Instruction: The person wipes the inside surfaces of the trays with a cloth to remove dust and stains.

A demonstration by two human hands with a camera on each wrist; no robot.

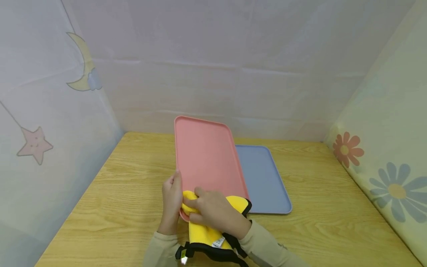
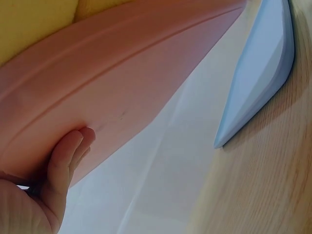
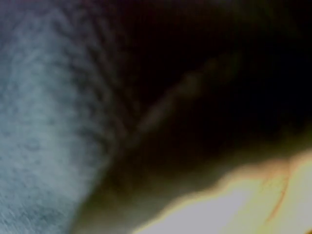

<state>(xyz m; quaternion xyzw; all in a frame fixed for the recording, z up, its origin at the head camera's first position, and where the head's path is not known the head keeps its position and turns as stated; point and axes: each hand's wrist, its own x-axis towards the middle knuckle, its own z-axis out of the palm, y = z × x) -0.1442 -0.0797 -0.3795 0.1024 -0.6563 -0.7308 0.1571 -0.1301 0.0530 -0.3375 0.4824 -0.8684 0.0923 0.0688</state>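
Note:
A pink tray point(image 1: 208, 152) is held tilted up above the table. My left hand point(image 1: 171, 202) grips its lower left edge; in the left wrist view the fingers point(image 2: 68, 156) lie against the tray's underside point(image 2: 122, 107). Over the tray's near end lies a yellow cloth with black edging point(image 1: 205, 235) and a white label. My right hand point(image 1: 215, 209) holds a bunched part of this cloth against the tray near its lower left corner. The right wrist view is too dark and blurred to make out the fingers.
A blue tray point(image 1: 263, 178) lies flat on the wooden table point(image 1: 130, 207), partly behind the pink one. Pale fabric walls point(image 1: 213, 74) stand at the back and both sides. Black straps point(image 1: 210, 252) hang from the cloth near the table's front.

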